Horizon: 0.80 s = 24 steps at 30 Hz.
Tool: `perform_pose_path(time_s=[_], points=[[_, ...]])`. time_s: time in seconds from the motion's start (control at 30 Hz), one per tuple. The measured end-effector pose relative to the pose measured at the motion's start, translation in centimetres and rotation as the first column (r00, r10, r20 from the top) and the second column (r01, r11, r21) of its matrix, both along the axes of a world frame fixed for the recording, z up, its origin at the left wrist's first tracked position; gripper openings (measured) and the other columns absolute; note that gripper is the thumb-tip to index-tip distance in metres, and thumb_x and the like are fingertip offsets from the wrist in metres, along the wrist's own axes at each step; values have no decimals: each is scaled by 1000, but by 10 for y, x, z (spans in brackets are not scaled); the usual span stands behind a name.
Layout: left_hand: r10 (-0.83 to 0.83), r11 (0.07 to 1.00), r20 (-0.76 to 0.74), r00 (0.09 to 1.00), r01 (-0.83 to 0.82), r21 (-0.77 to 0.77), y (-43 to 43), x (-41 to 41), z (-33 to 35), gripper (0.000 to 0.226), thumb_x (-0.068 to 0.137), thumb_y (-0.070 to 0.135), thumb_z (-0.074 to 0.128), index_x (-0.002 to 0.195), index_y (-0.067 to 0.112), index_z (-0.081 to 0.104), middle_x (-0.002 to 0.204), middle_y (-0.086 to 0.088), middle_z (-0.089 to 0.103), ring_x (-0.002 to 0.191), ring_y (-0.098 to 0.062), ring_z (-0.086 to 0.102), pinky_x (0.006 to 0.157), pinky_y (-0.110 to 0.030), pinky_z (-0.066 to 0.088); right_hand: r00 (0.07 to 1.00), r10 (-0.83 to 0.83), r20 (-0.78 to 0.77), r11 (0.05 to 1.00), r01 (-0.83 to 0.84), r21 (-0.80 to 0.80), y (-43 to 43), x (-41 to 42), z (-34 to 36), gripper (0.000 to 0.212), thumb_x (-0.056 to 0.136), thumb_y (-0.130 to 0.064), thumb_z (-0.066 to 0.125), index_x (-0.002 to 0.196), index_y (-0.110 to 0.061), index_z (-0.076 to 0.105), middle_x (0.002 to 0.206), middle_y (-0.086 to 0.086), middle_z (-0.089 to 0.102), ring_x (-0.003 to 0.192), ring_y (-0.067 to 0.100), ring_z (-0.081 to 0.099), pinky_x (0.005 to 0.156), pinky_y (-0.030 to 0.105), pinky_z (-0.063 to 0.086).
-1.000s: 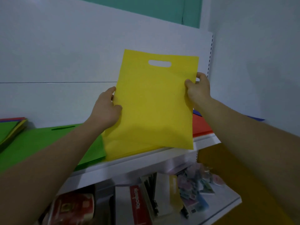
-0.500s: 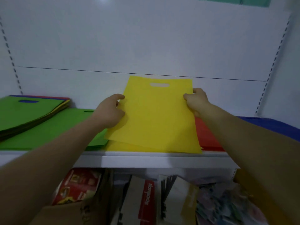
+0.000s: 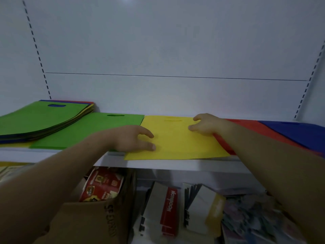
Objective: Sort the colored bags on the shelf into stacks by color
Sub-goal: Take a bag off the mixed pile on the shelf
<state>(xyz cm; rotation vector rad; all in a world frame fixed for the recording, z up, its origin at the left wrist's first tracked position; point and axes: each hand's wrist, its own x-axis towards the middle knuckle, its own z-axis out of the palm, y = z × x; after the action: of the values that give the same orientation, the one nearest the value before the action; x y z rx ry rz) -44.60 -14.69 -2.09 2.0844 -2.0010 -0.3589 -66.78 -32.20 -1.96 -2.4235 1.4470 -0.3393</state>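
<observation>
While the yellow bag [image 3: 177,140] lay flat on the shelf [image 3: 175,164], its long axis ran from the front lip back toward the wall, with the handle slot at the far end. It sat between the green bag [image 3: 91,131] on its left and the red bags [image 3: 246,127] on its right, with blue bags [image 3: 295,131] beyond. Both hands rested on it, fingers loosely extended and gripping nothing: the left hand [image 3: 131,138] near the front left corner, the right hand [image 3: 207,124] by the slot. The mixed pile [image 3: 40,117] lay well to the left, nearer the left hand, so the next reach would likely go that way.
</observation>
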Motion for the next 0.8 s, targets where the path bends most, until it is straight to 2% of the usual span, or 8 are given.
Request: perform_pose_path(time_s=[0.1, 0.27, 0.37, 0.53, 0.8], points=[[-44, 994, 25, 999, 41, 102, 6, -3, -4, 83, 63, 67, 68, 137, 38, 41, 150, 9, 30, 137, -15, 30, 111, -33, 26, 989, 31, -145, 999, -33, -15, 7, 1, -4, 67, 92, -52, 51, 147, -16, 35, 154, 5, 28, 140, 23, 30, 108, 31, 29], [-50, 997, 47, 998, 47, 69, 6, -3, -8, 100, 55, 73, 68, 142, 36, 34, 151, 10, 29, 137, -14, 30, 110, -33, 27, 973, 11, -230, 998, -24, -54, 6, 1, -8, 64, 94, -54, 45, 145, -14, 39, 153, 7, 32, 138, 24, 33, 107, 33, 30], [-86, 995, 99, 991, 82, 49, 3, -7, -9, 88, 69, 66, 67, 143, 35, 32, 152, 10, 28, 137, -14, 30, 111, -32, 27, 969, -2, -246, 995, -22, -95, 4, 2, -9, 62, 96, -54, 42, 143, -14, 41, 151, 7, 36, 136, 25, 36, 105, 32, 32], [-35, 999, 123, 992, 35, 1, -3, -2, -8, 68, 78, 61, 61, 138, 36, 42, 148, 4, 37, 133, -18, 37, 107, -32, 31, 957, 30, -287, 999, -42, -35, 1, 3, -6, 69, 93, -61, 40, 143, -14, 42, 151, 6, 36, 135, 25, 36, 106, 34, 32], [-14, 1000, 140, 990, 16, -15, -5, -1, -11, 64, 79, 59, 60, 136, 34, 45, 146, 3, 40, 130, -18, 40, 104, -31, 34, 955, 61, -291, 997, -70, -21, -7, 4, -7, 66, 94, -60, 39, 142, -15, 43, 150, 6, 37, 134, 24, 38, 105, 34, 33]])
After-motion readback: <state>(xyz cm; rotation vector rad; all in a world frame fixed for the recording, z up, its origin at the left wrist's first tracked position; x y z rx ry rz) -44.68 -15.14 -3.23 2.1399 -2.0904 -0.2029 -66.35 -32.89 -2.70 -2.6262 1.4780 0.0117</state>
